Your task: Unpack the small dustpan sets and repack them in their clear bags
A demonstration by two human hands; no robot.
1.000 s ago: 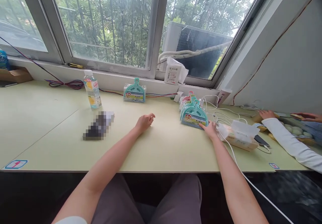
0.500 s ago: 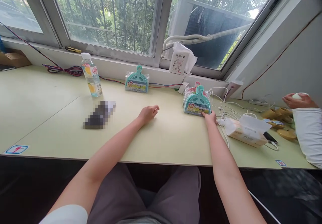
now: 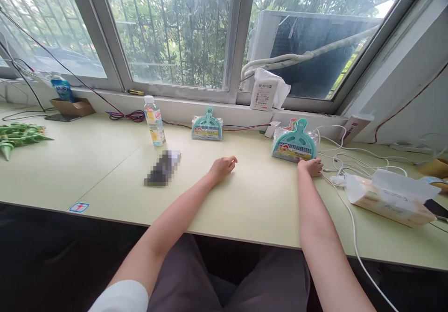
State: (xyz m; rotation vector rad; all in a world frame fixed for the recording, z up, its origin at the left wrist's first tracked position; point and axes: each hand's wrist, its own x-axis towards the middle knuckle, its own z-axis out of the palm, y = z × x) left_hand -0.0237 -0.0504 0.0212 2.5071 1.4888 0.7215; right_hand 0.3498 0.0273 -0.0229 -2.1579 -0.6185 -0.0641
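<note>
A blurred object (image 3: 163, 168) is lying on the pale green desk (image 3: 259, 200) near the left hand (image 3: 222, 168), which is resting empty with its fingers loosely curled. The right hand (image 3: 311, 166) is lying open and flat, gripping nothing, against the lower edge of a plastic-wrapped teal dustpan (image 3: 296, 146), with a tissue pack (image 3: 392, 199) further right.

One object (image 3: 163, 168) on the worktop (image 3: 105, 172) was pixelated, so nobody could have said what it was. A pink dustpan (image 3: 292, 124) sat mostly hidden behind the teal dustpan (image 3: 296, 146). A green pile (image 3: 17, 137) ran off the left edge of the view, a dark slab (image 3: 436, 208) ran off the right, and the print on the bottle (image 3: 154, 120) was too small to read.
</note>
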